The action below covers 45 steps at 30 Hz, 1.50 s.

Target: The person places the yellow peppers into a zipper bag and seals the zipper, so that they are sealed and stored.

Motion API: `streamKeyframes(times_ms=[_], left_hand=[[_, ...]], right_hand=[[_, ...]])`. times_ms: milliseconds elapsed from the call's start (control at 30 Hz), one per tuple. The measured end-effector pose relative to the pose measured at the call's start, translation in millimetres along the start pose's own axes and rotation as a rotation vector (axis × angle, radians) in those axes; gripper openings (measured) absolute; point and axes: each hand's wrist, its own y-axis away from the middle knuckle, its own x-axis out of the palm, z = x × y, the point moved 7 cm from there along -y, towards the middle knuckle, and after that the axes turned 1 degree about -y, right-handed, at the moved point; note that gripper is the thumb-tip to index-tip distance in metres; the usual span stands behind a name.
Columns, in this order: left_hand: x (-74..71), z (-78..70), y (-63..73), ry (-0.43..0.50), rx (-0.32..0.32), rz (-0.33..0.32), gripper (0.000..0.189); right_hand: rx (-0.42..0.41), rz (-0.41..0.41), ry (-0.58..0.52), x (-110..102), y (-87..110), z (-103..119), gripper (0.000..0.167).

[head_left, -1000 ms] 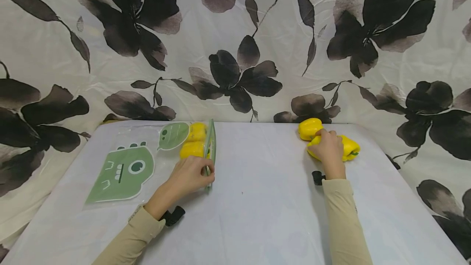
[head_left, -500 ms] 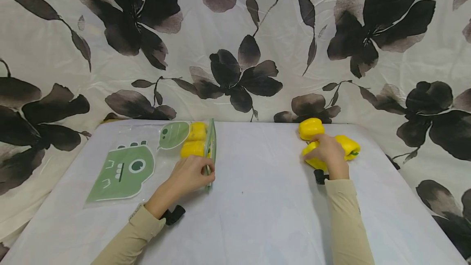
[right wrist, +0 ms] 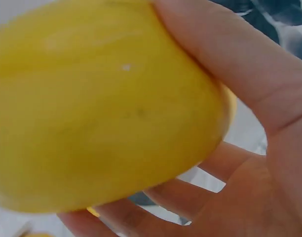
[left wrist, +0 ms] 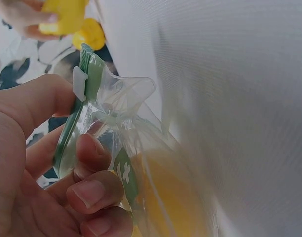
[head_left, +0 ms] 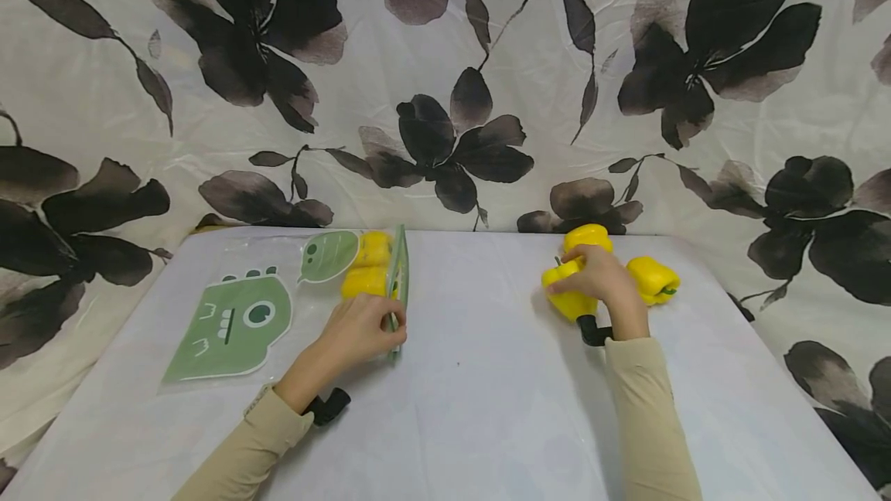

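In the head view a clear zip bag with a green cartoon creature print lies on the left of the table. Two yellow bell peppers are inside it, near its mouth. My left hand pinches the green zip edge and keeps it raised. A white slider sits on that edge in the left wrist view. On the right, my right hand grips a yellow bell pepper between thumb and fingers, stem to the far left. The right wrist view shows this pepper close up.
One loose yellow bell pepper lies behind the right hand, at the table's back edge. Another pepper lies to its right. A floral cloth hangs behind the white table.
My right hand has taken the front pepper from between the others and moved it left and slightly toward me. My left hand and the bag have stayed in place.
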Motion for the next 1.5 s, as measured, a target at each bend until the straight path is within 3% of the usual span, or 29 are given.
streamKeyframes(times_ms=[267, 467, 767, 900, 1033, 1200, 1300, 1500], left_hand=[[-0.9, -0.4, 0.2, 0.003, -0.01, 0.002, 0.004], [-1.0, -1.7, 0.2, 0.004, -0.007, 0.003, 0.004], [0.5, -0.9, -0.6, 0.004, -0.016, 0.011, 0.005], [0.8, -1.0, -0.7, 0.002, -0.015, 0.014, 0.005], [0.1, -1.8, -0.5, 0.002, -0.012, 0.015, 0.005], [-0.4, -1.8, 0.0, -0.003, -0.009, 0.016, 0.004], [-0.4, -1.8, 0.2, 0.0, -0.003, 0.015, 0.004], [-0.3, -2.2, -0.5, 0.004, -0.002, 0.025, 0.005]], right_hand=[[-0.148, -0.056, -0.185, -9.9, 3.2, 43.6, 0.075], [-0.252, -0.087, -0.424, -9.0, 5.5, 73.5, 0.078], [-0.398, -0.112, -0.833, 17.5, -2.4, 106.4, 0.065], [-0.412, -0.161, -0.973, 38.0, -10.2, 111.8, 0.06], [-0.399, -0.172, -1.01, 63.6, -18.7, 110.7, 0.057], [-0.375, -0.028, -1.031, 100.0, -30.2, 109.4, 0.056], [-0.336, 0.055, -0.985, 119.0, -35.7, 106.5, 0.057], [-0.309, 0.189, -0.919, 142.3, -35.8, 107.3, 0.063]])
